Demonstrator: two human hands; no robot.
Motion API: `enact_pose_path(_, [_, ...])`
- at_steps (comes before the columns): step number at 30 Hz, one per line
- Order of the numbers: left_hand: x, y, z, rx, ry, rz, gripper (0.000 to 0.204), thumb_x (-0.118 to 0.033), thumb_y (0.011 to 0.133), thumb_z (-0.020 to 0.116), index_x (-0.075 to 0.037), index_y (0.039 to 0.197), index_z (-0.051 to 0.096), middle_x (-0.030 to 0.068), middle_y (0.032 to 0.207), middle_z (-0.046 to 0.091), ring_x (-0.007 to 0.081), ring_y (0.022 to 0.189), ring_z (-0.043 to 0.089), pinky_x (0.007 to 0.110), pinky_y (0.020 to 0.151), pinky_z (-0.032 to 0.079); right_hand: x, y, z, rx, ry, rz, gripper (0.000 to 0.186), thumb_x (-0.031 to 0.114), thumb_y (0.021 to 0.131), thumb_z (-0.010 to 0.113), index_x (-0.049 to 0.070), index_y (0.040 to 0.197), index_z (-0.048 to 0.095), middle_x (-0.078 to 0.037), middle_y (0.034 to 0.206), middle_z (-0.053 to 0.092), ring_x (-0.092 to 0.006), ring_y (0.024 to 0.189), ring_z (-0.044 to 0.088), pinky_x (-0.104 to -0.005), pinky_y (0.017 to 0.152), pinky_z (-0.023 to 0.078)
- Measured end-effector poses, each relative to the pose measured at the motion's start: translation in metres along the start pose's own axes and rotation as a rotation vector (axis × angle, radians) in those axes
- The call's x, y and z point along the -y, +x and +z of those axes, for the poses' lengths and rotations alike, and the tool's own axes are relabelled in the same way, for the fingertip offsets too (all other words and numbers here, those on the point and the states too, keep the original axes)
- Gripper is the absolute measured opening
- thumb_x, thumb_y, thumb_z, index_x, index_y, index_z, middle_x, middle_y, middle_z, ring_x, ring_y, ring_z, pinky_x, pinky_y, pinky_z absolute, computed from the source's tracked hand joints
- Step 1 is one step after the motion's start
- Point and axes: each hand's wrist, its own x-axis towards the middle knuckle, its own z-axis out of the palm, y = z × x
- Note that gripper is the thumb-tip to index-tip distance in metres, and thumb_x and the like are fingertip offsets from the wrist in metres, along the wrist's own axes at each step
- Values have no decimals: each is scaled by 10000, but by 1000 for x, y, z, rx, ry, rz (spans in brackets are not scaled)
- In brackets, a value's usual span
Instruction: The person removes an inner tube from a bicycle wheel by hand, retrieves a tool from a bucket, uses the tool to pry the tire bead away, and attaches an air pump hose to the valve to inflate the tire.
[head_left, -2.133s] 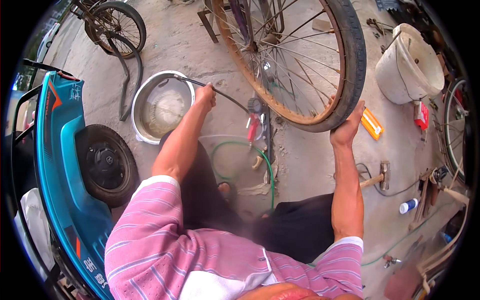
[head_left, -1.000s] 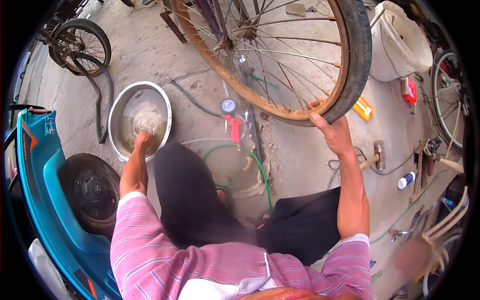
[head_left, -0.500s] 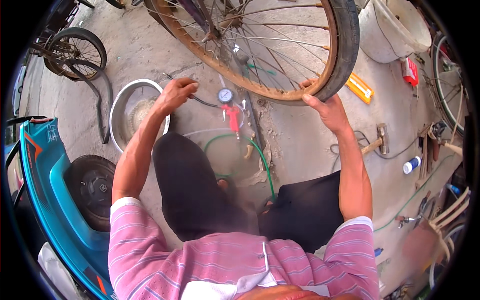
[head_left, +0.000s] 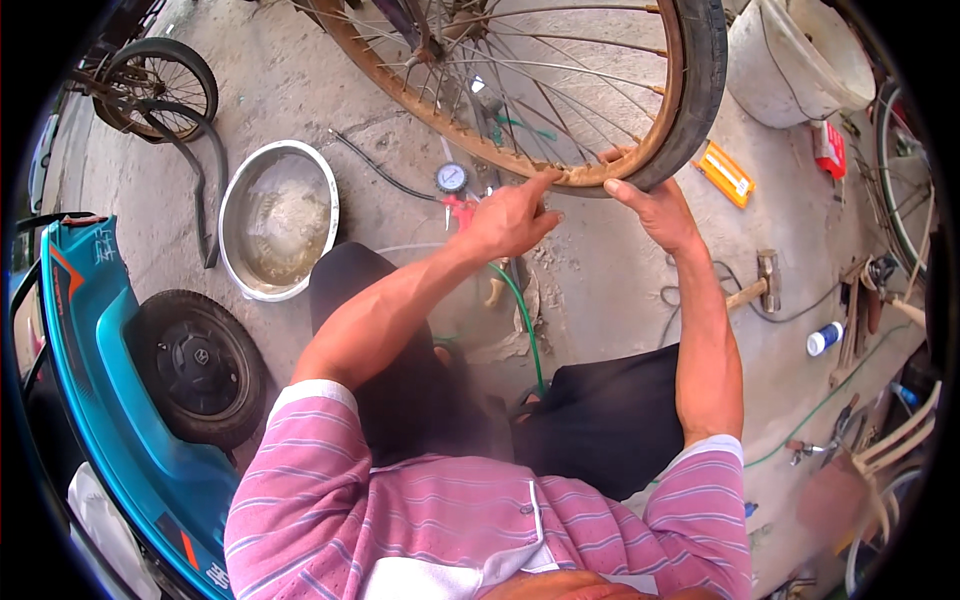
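Note:
A rusty-rimmed bicycle wheel [head_left: 668, 118] with a black tyre stands raised in front of me, its spokes running to the hub at the top. My right hand [head_left: 660, 212] grips its lower right edge, thumb on the near side and fingertips showing between the spokes. My left hand [head_left: 508, 218] reaches across with its index finger stretched out to the bottom of the rim; it holds nothing. Beneath that hand lies a red tyre inflator [head_left: 459, 210], partly hidden, with a round gauge [head_left: 451, 178] and a black hose [head_left: 372, 166].
At left sit a metal basin [head_left: 229, 225] with cloudy water, a teal vehicle panel [head_left: 95, 370] and a small wheel [head_left: 200, 365]. To the right are a white bucket [head_left: 770, 70], a yellow-orange packet [head_left: 724, 172], a hammer [head_left: 768, 280] and a white-and-blue bottle [head_left: 824, 338]. A green hose [head_left: 527, 325] crosses the ground.
My left hand has moved right from beside the basin and black hose to the bottom of the wheel rim, its index finger now extended. My right hand keeps its grip on the wheel.

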Motion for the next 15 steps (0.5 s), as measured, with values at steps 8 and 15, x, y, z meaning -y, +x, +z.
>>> enact_pose_path(8, [13, 6, 10, -132, 108, 3, 703, -273, 917, 691, -49, 1527, 424, 214, 932, 734, 411, 894, 710, 485, 778, 544, -6, 0, 4, 4, -19, -4, 544, 301, 894, 784, 7, 1320, 615, -85, 1265, 640, -188, 1195, 579, -362, 1043, 457])
enact_pose_path(15, [14, 1, -14, -160, 73, 5, 716, -278, 895, 706, -121, 1535, 427, 193, 951, 733, 383, 914, 714, 495, 788, 544, -2, -1, 5, 19, -43, 0, 500, 267, 903, 777, 8, 1304, 631, -72, 1237, 652, -174, 1171, 585, -356, 1032, 463])
